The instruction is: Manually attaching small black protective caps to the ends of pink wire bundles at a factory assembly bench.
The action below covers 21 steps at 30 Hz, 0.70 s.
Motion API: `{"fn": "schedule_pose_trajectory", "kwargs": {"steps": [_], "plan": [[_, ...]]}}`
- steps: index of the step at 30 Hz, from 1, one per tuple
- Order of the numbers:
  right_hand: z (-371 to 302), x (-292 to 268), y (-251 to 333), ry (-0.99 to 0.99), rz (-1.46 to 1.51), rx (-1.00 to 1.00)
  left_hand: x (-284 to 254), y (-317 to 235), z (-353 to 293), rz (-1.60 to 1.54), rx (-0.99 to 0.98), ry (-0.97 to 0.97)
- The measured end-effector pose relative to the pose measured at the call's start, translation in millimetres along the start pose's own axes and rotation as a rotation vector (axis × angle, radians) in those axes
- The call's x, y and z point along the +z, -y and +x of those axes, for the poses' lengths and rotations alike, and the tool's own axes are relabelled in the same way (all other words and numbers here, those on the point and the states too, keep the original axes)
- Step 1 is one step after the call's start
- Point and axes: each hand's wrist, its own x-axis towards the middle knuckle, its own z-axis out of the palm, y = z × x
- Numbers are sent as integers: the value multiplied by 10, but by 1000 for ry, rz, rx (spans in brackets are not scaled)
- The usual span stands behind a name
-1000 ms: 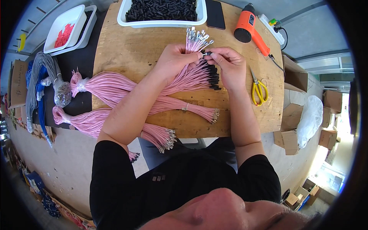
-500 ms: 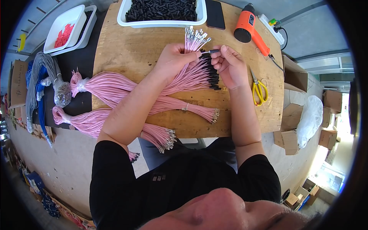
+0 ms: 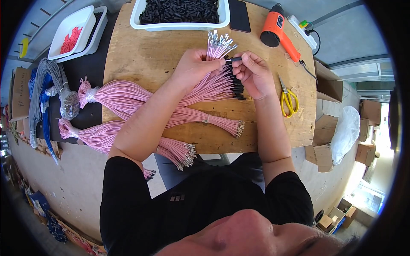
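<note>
Closed around a bunch of pink wires with bare metal terminals at their tips, my left hand also pinches one wire's end between thumb and finger. My right hand grips a small black sleeve, lined up with that wire's end and meeting it. How far the sleeve covers the terminal I cannot tell. Beneath and between my hands fan out wires with black sleeves on their ends. They belong to the large pink bundle running left under my left forearm.
A white tray of black sleeves stands at the back, beside a dark phone. An orange heat gun and yellow-handled scissors lie on the right. More pink bundles lie nearer me; grey wires are far left.
My right hand has shifted slightly left, bringing the black sleeve closer to my left fingertips and over the wire's end. My left hand has barely moved.
</note>
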Motion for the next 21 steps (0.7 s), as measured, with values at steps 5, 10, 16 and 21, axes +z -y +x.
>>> {"fn": "schedule_pose_trajectory", "kwargs": {"steps": [5,10,16,21], "plan": [[2,-20,-38,-14,-36,1,31,-28,-19,18,-12,11],[0,24,-19,-24,-43,-7,0,2,-9,-23,-4,16],[-11,45,40,-222,-190,-157,36,-35,7,-40,-28,-132],[7,-9,22,-284,-219,-249,9,-27,17,-62,-13,-167]]}}
